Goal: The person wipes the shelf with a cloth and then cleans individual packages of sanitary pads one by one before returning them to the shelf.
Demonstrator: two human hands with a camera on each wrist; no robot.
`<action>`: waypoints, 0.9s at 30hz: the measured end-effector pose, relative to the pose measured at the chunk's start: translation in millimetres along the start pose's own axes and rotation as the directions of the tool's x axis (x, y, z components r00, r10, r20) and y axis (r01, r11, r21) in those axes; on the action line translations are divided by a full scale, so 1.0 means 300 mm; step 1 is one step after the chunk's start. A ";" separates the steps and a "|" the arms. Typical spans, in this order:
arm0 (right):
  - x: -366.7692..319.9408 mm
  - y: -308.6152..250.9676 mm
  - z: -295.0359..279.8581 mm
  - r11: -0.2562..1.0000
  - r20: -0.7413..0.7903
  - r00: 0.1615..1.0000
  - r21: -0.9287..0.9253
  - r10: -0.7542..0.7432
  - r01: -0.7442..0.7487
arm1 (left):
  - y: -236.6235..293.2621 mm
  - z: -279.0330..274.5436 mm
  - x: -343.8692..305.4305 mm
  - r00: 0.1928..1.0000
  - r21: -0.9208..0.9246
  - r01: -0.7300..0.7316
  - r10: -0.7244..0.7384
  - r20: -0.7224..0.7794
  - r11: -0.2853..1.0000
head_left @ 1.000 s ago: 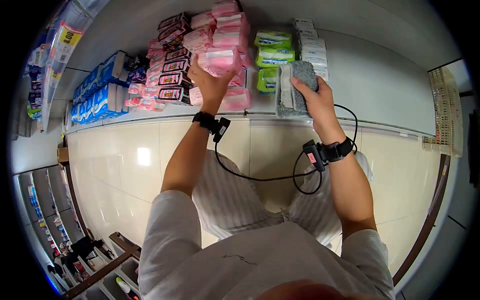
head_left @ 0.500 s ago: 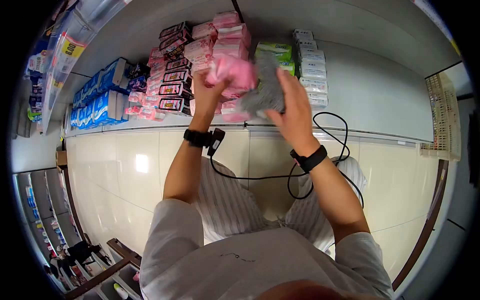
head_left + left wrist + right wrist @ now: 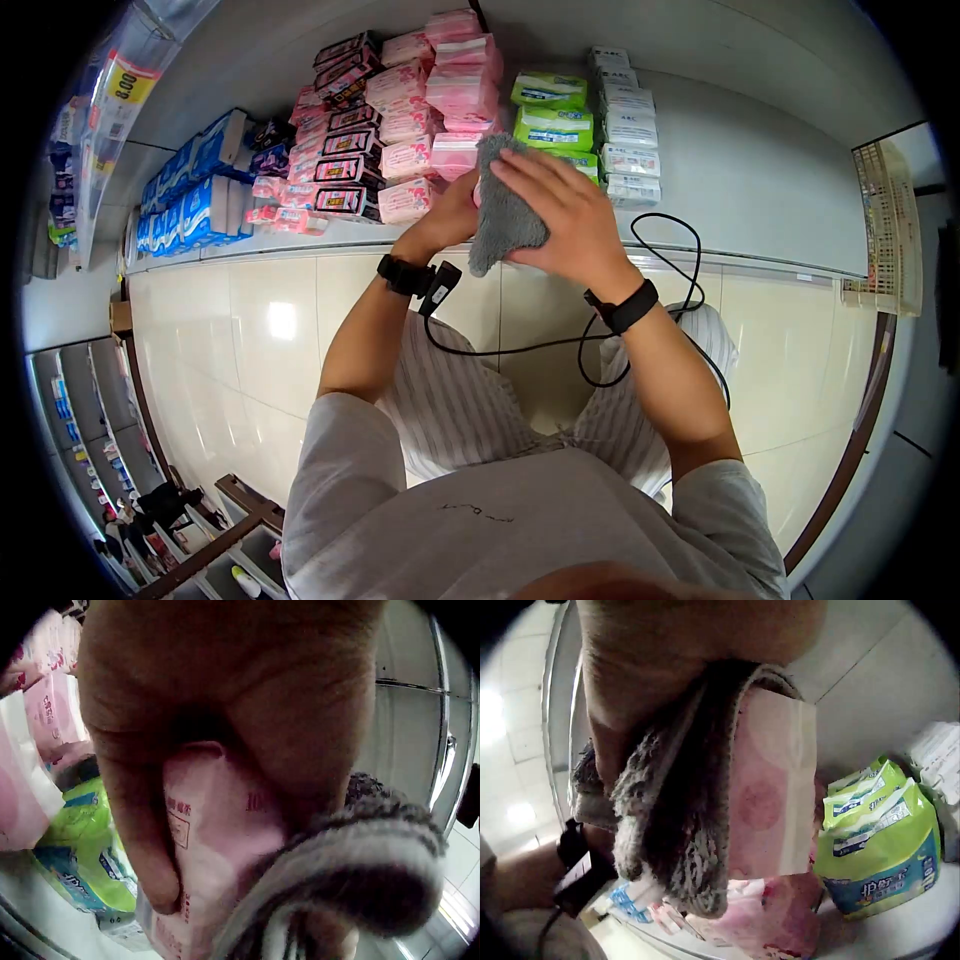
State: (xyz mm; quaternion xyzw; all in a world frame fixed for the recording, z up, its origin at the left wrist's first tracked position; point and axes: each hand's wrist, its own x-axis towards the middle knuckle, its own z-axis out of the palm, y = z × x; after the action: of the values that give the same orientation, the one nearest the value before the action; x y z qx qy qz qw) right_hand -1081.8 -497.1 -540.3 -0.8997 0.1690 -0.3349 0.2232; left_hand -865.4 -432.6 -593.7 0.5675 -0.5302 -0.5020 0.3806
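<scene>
My left hand (image 3: pixel 448 216) grips a pink soft-wrapped packet (image 3: pixel 214 825) in front of the shelf edge, fingers on one side and thumb on the other. In the head view the packet is nearly all behind the cloth. Facing it, my right hand (image 3: pixel 572 215) holds a folded grey fluffy cloth (image 3: pixel 503 205) over the packet's side, with the fingers laid across the cloth and the thumb low. The right wrist view shows the cloth (image 3: pixel 694 802) folded round one end of the packet, whose pale end strip sticks out.
Pink packets (image 3: pixel 462 90) stand stacked on the shelf (image 3: pixel 740 170), with black-and-pink ones (image 3: pixel 346 170) to their left. Green packs (image 3: pixel 552 128) and white packs (image 3: pixel 630 130) are right of them, blue packs (image 3: pixel 205 205) far left. A black cable (image 3: pixel 510 352) hangs between my wrists; a basket (image 3: pixel 890 230) stands right.
The left hand has drawn the pink packet down from the stacks toward me. My right hand has swung left and turned over, bringing the grey cloth from beside the green packs onto the packet.
</scene>
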 end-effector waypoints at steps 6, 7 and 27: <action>0.007 0.051 -0.013 0.936 -0.050 0.975 0.297 0.215 -0.191 | 0.010 0.018 -0.022 0.957 0.057 -0.278 0.282 -0.072 0.959; 0.004 0.065 -0.009 0.935 -0.053 0.975 0.297 0.217 -0.192 | 0.015 0.011 -0.024 0.957 0.058 -0.278 0.282 -0.068 0.959; -0.006 0.023 -0.029 1.000 -0.205 0.979 -0.023 -0.006 0.001 | 0.098 0.155 0.011 0.977 -0.892 -0.062 -0.154 -0.145 0.447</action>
State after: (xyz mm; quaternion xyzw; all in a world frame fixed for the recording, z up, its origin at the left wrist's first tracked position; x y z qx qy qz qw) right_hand -1090.1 -504.7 -538.9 -0.8632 0.1933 -0.4242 0.1938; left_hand -917.4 -435.5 -575.3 0.3454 -0.1294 -0.6543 0.6602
